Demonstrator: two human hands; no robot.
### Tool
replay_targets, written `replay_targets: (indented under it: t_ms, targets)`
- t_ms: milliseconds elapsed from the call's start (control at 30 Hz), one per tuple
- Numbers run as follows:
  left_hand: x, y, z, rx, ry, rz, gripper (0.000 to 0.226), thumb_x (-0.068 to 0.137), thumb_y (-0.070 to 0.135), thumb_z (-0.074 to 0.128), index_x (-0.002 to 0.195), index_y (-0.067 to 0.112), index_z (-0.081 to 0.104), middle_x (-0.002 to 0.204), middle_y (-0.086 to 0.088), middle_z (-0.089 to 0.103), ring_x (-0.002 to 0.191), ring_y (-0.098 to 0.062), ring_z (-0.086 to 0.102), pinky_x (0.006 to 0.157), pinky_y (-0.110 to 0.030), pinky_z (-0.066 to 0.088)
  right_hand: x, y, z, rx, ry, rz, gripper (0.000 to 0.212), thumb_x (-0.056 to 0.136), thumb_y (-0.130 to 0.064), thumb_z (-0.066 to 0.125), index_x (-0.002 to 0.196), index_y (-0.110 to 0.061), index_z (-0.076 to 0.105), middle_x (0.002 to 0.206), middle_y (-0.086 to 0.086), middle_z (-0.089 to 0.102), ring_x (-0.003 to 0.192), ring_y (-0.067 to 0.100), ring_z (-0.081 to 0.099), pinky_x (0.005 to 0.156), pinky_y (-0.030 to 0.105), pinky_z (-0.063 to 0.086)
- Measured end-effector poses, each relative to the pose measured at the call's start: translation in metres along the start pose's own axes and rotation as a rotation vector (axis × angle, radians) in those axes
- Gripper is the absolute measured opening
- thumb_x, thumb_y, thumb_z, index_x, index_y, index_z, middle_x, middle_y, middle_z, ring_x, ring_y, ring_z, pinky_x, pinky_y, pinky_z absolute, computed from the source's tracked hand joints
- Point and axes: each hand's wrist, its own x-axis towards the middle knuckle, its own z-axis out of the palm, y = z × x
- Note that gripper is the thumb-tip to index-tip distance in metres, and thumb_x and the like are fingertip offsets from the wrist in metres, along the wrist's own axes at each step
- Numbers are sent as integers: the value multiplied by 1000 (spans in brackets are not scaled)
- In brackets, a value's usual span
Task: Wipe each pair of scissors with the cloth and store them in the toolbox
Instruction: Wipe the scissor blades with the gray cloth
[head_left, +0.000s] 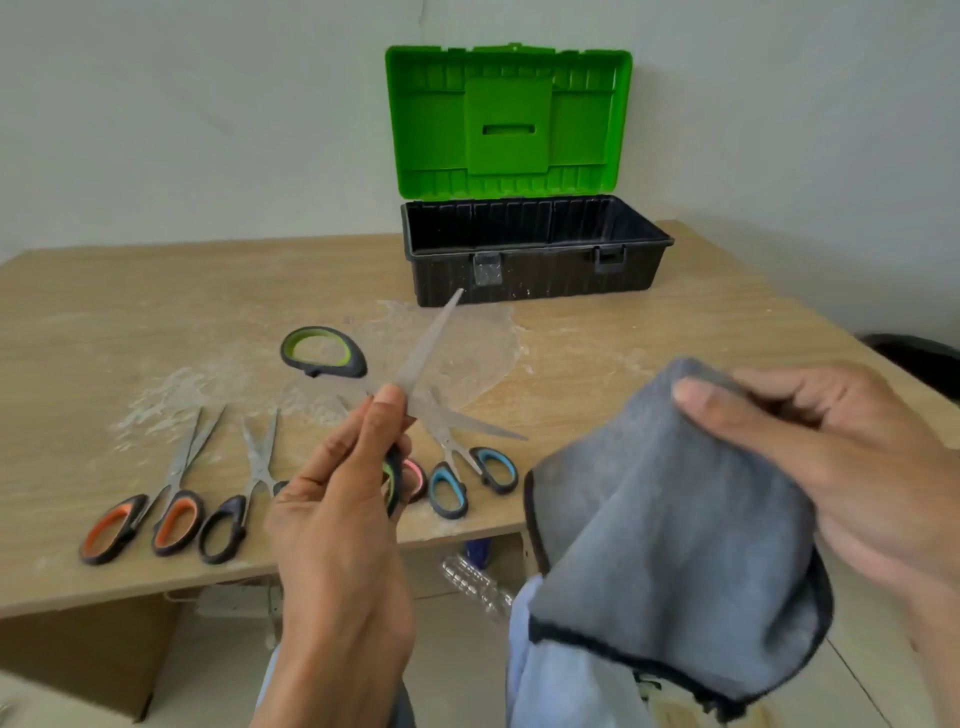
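My left hand (340, 514) holds green-handled scissors (428, 343) spread wide open above the table, fingers pinching near the pivot; one handle ring (323, 352) sticks out to the upper left. My right hand (841, 467) grips a grey cloth (670, 525) with black edging, held apart from the blades. On the table lie orange-handled scissors (145, 519), black-handled scissors (244, 499), blue-handled scissors (467, 473) and a pink handle (414, 475) mostly hidden behind my left hand. The toolbox (535, 270), black with its green lid (509, 119) raised, stands open at the back.
The wooden table (130, 322) has white dusty smears around its middle. Its front edge runs just below the scissors. Under the table I see a plastic bottle (478, 582) and a cardboard box (88, 660). A white wall stands behind the toolbox.
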Motion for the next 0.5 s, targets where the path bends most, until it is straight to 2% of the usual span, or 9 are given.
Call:
replay_targets:
  t_ms: [133, 200, 267, 333, 433, 500]
  targets:
    - [6, -10, 11, 20, -18, -73, 17, 74, 29, 77, 85, 17, 80, 74, 6, 72, 70, -6, 60, 71, -29, 49, 40, 5, -16, 123, 103, 144, 27, 71, -35, 78, 87, -14, 87, 95, 9, 83, 86, 14, 80, 73, 20, 62]
    - [6, -17, 20, 31, -48, -123, 17, 77, 31, 76, 88, 18, 79, 76, 7, 72, 76, -8, 60, 72, -29, 49, 67, 14, -23, 69, 127, 236, 26, 74, -34, 80, 88, -13, 86, 95, 7, 83, 91, 15, 79, 78, 24, 61]
    - [5, -24, 29, 36, -81, -163, 20, 80, 30, 76, 93, 16, 79, 76, 8, 73, 77, -9, 58, 71, -29, 47, 96, 30, -30, -8, 141, 327, 28, 80, -33, 84, 99, -13, 84, 100, 7, 83, 100, 22, 78, 90, 32, 60]
    - [5, -29, 39, 47, -97, -194, 18, 81, 28, 76, 92, 14, 78, 75, 9, 73, 76, -10, 56, 68, -30, 45, 121, 53, -36, -170, 162, 376, 40, 82, -35, 87, 117, -15, 80, 117, 7, 79, 113, 25, 73, 100, 36, 56]
    - [9, -36, 48, 57, -94, -251, 18, 82, 26, 76, 94, 13, 77, 87, 4, 73, 78, -12, 55, 65, -31, 44, 137, 84, -39, -501, 181, 426, 82, 80, -29, 90, 152, -22, 51, 150, 9, 58, 135, 28, 57, 108, 42, 50]
    - [15, -39, 52, 54, -86, -291, 20, 83, 23, 75, 99, 11, 75, 95, -1, 71, 81, -13, 56, 64, -30, 45, 138, 95, -36, -589, 183, 371, 93, 80, -27, 91, 158, -23, 40, 150, 16, 58, 134, 31, 58, 108, 43, 51]
